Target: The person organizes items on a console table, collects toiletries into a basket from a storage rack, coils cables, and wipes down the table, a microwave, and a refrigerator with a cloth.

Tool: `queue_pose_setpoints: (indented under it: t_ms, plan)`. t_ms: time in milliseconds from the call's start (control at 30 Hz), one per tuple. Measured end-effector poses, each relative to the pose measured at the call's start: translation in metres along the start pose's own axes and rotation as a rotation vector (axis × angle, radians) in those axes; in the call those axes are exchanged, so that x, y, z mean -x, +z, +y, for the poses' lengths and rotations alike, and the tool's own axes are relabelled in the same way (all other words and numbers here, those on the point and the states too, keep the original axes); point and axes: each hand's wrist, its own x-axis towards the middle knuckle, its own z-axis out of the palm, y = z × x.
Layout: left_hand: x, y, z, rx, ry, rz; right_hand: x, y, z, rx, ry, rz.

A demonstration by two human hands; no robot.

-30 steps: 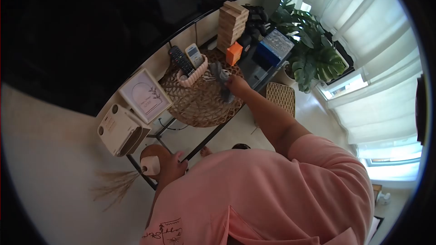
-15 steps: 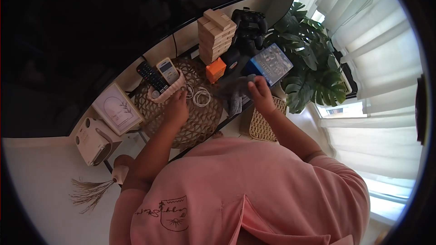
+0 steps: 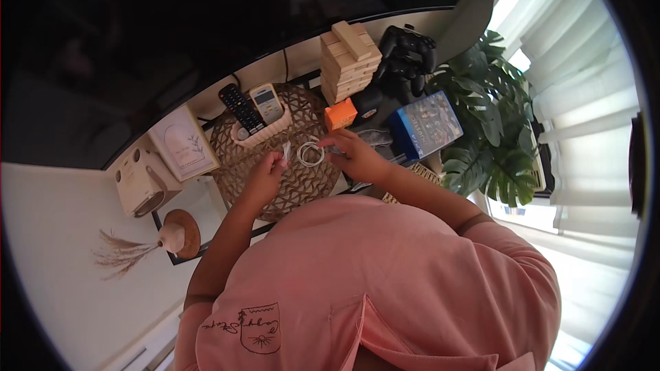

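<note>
A coiled white cable [image 3: 311,154] lies on the round woven mat [image 3: 237,174], between my two hands. My left hand [image 3: 265,177] is closed in a pinch at the coil's left, on a small white piece that looks like the cable's end. At the coil's right edge is my right hand [image 3: 359,156], its thumb and forefinger apart on either side of the loops. Just behind the cable, a pale ribbed basket [image 3: 267,132] holds a black remote [image 3: 240,108] and a white remote with a yellowish edge [image 3: 267,102]. An orange box [image 3: 339,115] stands behind my right hand.
A wooden block tower [image 3: 349,62] rises behind the orange box, beside black game controllers [image 3: 407,53]. Blue game cases [image 3: 427,126] and a leafy plant [image 3: 485,110] are at the right. A framed print [image 3: 182,144] stands left, below a large dark screen [image 3: 151,41].
My right hand has moved left from beside the game cases to the cable. My left hand has drawn back from the basket's edge, a white piece now in its fingertips. The view has shifted.
</note>
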Motion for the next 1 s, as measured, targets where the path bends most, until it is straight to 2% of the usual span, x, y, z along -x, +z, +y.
queue_pose_setpoints:
  t_ms: [67,100,133,167,200,233,267,300,400,433,467,500,533,633,700,733,800,833,900,1000]
  plan:
    - [0.016,-0.024,0.018,0.751,-0.288,-0.296,-0.017,0.002,-0.019,-0.062,-0.061,-0.042]
    - [0.024,-0.034,0.024,0.754,-0.298,-0.271,-0.025,0.001,-0.030,-0.117,-0.107,-0.066]
    - [0.032,-0.044,0.030,0.885,-0.311,-0.336,-0.032,-0.001,-0.044,-0.124,-0.124,-0.083]
    - [0.040,-0.051,0.034,1.017,-0.319,-0.404,-0.038,-0.005,-0.058,-0.256,-0.050,-0.211]
    - [0.046,-0.058,0.040,1.019,-0.323,-0.386,-0.043,-0.006,-0.066,-0.384,0.027,-0.339]
    - [0.052,-0.063,0.045,1.082,-0.318,-0.383,-0.048,-0.003,-0.067,-0.385,0.017,-0.350]
    - [0.056,-0.066,0.047,1.144,-0.311,-0.383,-0.054,-0.001,-0.066,-0.418,0.082,-0.458]
    - [0.058,-0.066,0.045,1.145,-0.311,-0.371,-0.058,0.001,-0.067,-0.447,0.148,-0.565]
    - [0.065,-0.065,0.043,1.150,-0.321,-0.248,-0.060,0.005,-0.075,-0.295,0.198,-0.561]
    - [0.066,-0.067,0.049,1.007,-0.313,-0.183,-0.057,0.009,-0.074,-0.297,0.196,-0.563]
    - [0.067,-0.067,0.053,0.864,-0.303,-0.120,-0.053,0.015,-0.071,-0.493,0.161,-0.528]
    - [0.067,-0.065,0.052,0.864,-0.303,-0.121,-0.049,0.018,-0.072,-0.687,0.126,-0.488]
    - [0.066,-0.062,0.050,0.836,-0.340,-0.072,-0.047,0.018,-0.073,-0.687,0.126,-0.487]
    - [0.068,-0.059,0.049,0.821,-0.385,-0.029,-0.041,0.012,-0.080,-0.607,-0.003,-0.468]
    - [0.071,-0.059,0.051,0.835,-0.396,-0.035,-0.036,0.010,-0.085,-0.300,-0.023,-0.351]
    - [0.072,-0.058,0.053,0.832,-0.390,-0.065,-0.034,0.011,-0.085,-0.299,-0.024,-0.348]
    - [0.074,-0.058,0.059,0.827,-0.383,-0.095,-0.031,0.015,-0.080,-0.050,-0.117,-0.192]
    - [0.075,-0.057,0.063,0.815,-0.412,-0.111,-0.030,0.018,-0.076,-0.048,-0.119,-0.190]
    - [0.077,-0.056,0.064,0.803,-0.441,-0.126,-0.029,0.020,-0.069,0.009,-0.352,-0.049]
    - [0.081,-0.051,0.060,0.850,-0.422,-0.118,-0.027,0.016,-0.069,-0.011,-0.468,0.031]
